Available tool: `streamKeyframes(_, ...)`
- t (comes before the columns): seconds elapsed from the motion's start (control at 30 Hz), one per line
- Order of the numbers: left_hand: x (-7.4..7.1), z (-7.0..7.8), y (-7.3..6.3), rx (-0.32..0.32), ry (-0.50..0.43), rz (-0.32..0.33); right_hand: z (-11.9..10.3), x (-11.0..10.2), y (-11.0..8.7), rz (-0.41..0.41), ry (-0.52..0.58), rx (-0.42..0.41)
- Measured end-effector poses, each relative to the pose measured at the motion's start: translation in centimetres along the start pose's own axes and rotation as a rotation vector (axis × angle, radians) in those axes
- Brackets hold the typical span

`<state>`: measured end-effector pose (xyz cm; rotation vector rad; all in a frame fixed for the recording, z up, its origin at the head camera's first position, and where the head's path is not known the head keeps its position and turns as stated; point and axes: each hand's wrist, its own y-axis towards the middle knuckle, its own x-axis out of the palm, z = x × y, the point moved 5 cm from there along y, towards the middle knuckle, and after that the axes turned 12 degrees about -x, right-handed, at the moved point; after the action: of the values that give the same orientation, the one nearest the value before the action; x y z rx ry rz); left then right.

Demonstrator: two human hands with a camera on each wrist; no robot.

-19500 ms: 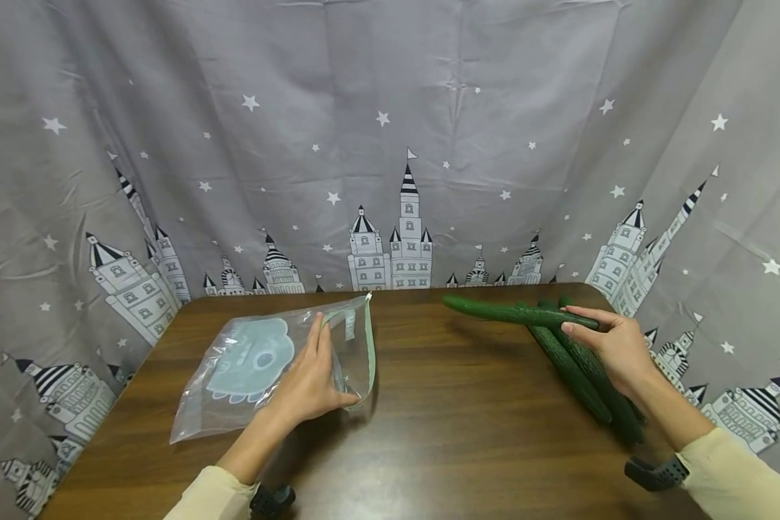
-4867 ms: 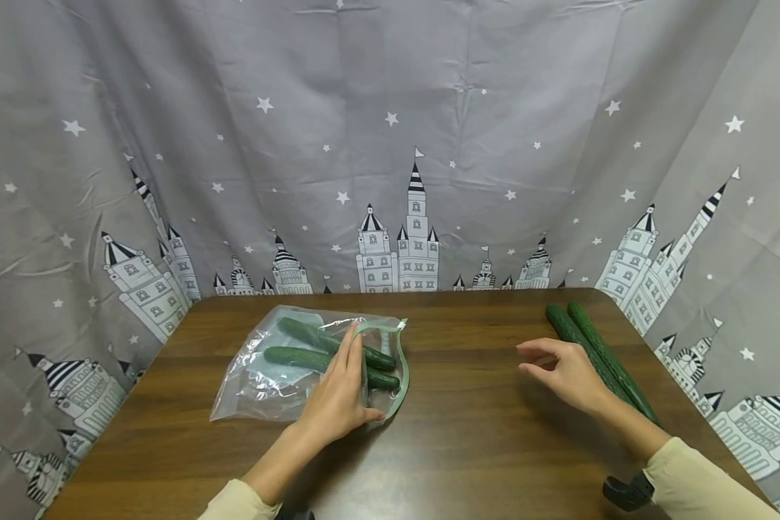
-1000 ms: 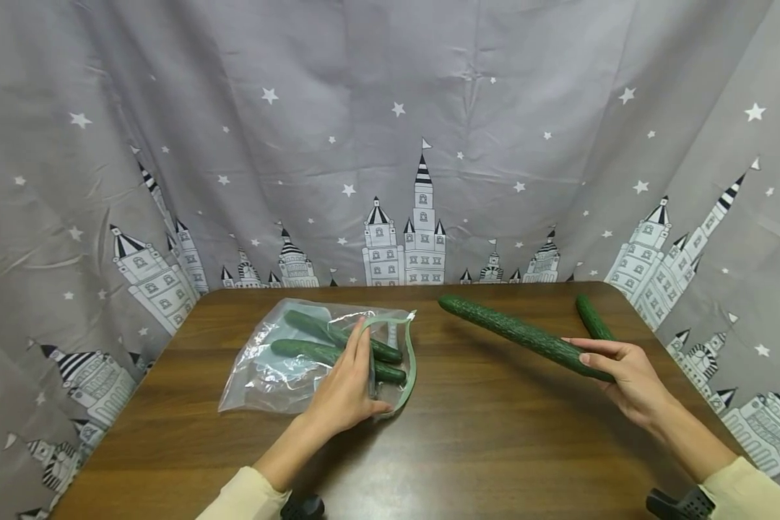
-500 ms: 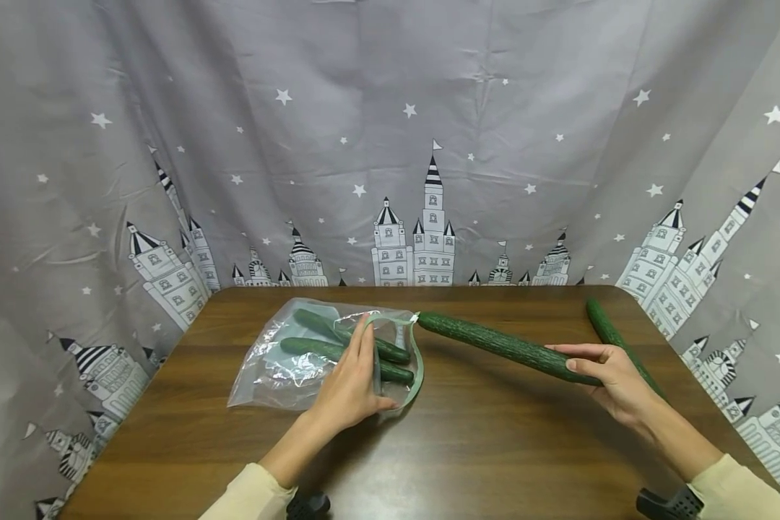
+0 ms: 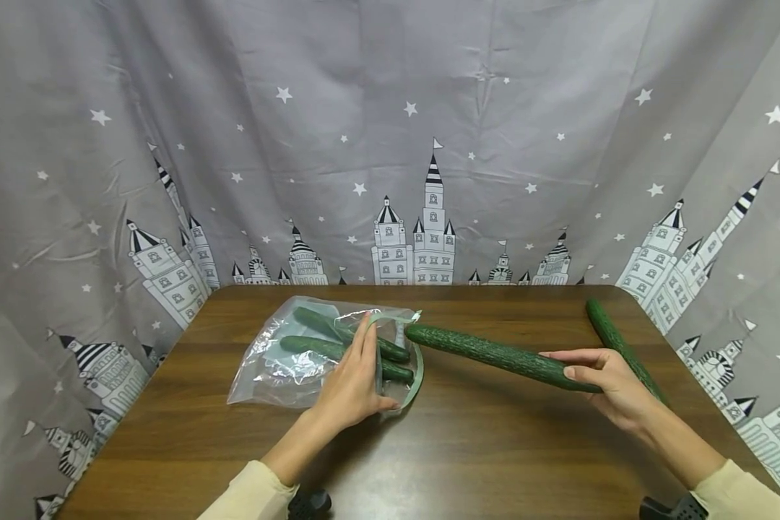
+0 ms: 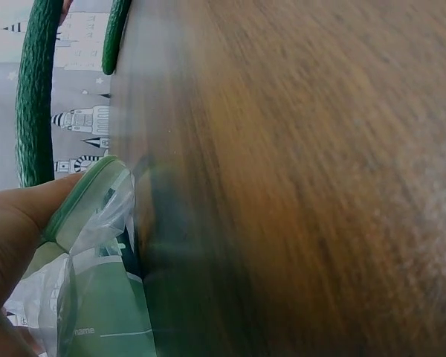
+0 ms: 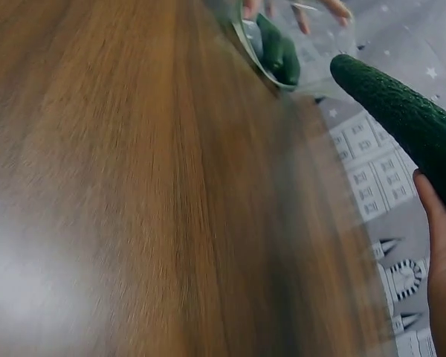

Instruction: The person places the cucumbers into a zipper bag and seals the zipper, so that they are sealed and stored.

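Observation:
My left hand [image 5: 351,379] holds the mouth of a clear zip bag [image 5: 260,375] apart, fingertips at the upper edge and thumb at the lower. The bag has a pale green rim, and two cucumbers [image 5: 312,347] lie inside it. My right hand [image 5: 614,383] grips a long dark green cucumber [image 5: 494,352] by its right end, thumb on the near side. Its far tip overlaps the bag's rim in the head view. In the left wrist view the held cucumber [image 6: 36,97] rises beyond the thumb [image 6: 41,197]. Another cucumber [image 5: 617,339] lies behind my right hand.
A brown wooden table [image 5: 481,448] bears everything. Behind its far edge hangs a grey curtain [image 5: 390,72] printed with castles and stars. A dark band [image 5: 308,502] sits at each wrist.
Two cucumbers have gone into the bag since the earliest frame. My right hand has taken another from the right and brought it left, its tip now lower at the mouth. My left hand stays.

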<state>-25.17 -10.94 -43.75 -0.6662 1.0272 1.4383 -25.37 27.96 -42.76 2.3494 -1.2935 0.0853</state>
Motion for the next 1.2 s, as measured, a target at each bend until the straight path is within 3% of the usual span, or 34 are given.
streamKeyframes(0.43, 0.2, 0.4, -0.2, 0.011, -0.013, 0.009, 5.1, 3.1, 5.4, -0.004, -0.127, 0.120)
streamKeyframes(0.67, 0.0, 0.4, -0.3, 0.026, -0.009, 0.021, 7.1, 4.7, 8.2, 0.029, -0.107, 0.113)
streamKeyframes(1.0, 0.0, 0.4, -0.4, 0.050, 0.014, 0.023, 9.9, 7.7, 12.6, 0.013, -0.269, 0.061)
streamKeyframes(1.2, 0.2, 0.7, -0.4, 0.061, 0.032, 0.014, 11.2, 9.2, 13.5, -0.011, -0.346, 0.067)
